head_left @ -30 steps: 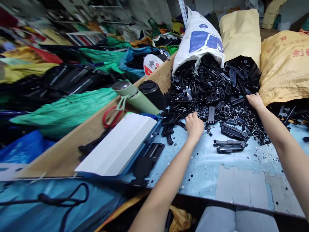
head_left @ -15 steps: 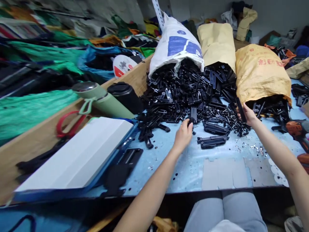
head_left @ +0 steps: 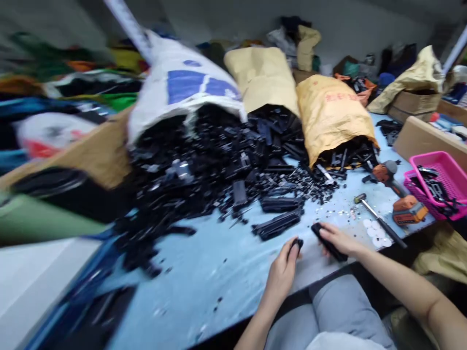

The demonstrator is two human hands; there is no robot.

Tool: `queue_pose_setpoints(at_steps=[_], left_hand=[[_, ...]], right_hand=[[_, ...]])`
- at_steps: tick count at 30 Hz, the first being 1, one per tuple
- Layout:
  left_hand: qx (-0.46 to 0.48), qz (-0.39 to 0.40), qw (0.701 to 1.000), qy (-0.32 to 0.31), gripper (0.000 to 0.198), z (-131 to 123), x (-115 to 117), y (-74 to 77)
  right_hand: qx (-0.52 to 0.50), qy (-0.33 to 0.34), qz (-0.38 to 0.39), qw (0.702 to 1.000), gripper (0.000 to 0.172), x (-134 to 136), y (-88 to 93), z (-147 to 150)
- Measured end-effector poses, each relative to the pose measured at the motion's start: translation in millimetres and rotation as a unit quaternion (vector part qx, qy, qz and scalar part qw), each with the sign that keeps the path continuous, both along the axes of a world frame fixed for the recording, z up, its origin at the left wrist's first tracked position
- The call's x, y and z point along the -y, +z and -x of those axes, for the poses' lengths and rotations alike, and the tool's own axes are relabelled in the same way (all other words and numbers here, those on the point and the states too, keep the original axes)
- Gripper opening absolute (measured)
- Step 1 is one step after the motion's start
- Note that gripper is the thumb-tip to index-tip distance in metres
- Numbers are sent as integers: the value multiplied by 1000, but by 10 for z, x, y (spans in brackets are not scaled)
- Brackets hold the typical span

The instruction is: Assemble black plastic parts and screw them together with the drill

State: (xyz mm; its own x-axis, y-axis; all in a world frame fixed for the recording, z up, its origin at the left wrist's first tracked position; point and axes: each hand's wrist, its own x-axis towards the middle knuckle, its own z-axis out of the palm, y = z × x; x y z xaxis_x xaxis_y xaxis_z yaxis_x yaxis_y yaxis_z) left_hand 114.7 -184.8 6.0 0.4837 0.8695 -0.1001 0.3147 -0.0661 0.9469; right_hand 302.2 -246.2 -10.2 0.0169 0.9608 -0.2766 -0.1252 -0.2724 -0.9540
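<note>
My left hand [head_left: 285, 267] is closed around a small black plastic part [head_left: 296, 244], mostly hidden by the fingers, near the front edge of the blue worktop [head_left: 182, 287]. Just to its right, my right hand [head_left: 337, 239] grips a long black plastic piece [head_left: 329, 243], held at a slant. The two pieces are apart. Beyond my hands lie long black assembled pieces [head_left: 279, 223] side by side. A large heap of black plastic parts [head_left: 204, 160] with small screws spreads behind them. The view is somewhat blurred.
A white sack [head_left: 182, 82], a tan sack [head_left: 260, 78] and a yellow sack [head_left: 332, 112] spill black parts at the back. On the right are a hammer [head_left: 379, 221], a cordless drill [head_left: 408, 209], white discs [head_left: 375, 233] and a pink basket [head_left: 441, 180]. A green bottle [head_left: 47, 218] lies left.
Both hands have come back from the heap toward the front edge and closer together, each with a black part. The view has turned right, bringing the hammer and pink basket into sight.
</note>
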Motion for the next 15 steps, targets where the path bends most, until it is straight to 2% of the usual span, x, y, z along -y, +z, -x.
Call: queue_pose_setpoints(at_steps=[3,6,8,10,13,15], left_hand=[[-3,26,999,-29,72,-90,95,-80],[-16,-51,998,-26,71,-151,126,-136],[-26,-136,990,-22,59,-163,124,-148],[-37,-191,980,-40,50,-160,115,-148],[-63,-220,971,-62,47,-149,103,-147],[-70,-241,967,-53,46,-144,93,-154]], right_hand=[[-64,-39,-3,997,68,61,-105,185],[-83,-65,-36,994,76,62,-125,250],[-31,-66,-68,995,74,87,-99,213],[62,-58,-109,990,69,125,-63,135],[196,-32,-171,965,60,170,-15,12],[260,-16,-200,944,56,187,12,-35]])
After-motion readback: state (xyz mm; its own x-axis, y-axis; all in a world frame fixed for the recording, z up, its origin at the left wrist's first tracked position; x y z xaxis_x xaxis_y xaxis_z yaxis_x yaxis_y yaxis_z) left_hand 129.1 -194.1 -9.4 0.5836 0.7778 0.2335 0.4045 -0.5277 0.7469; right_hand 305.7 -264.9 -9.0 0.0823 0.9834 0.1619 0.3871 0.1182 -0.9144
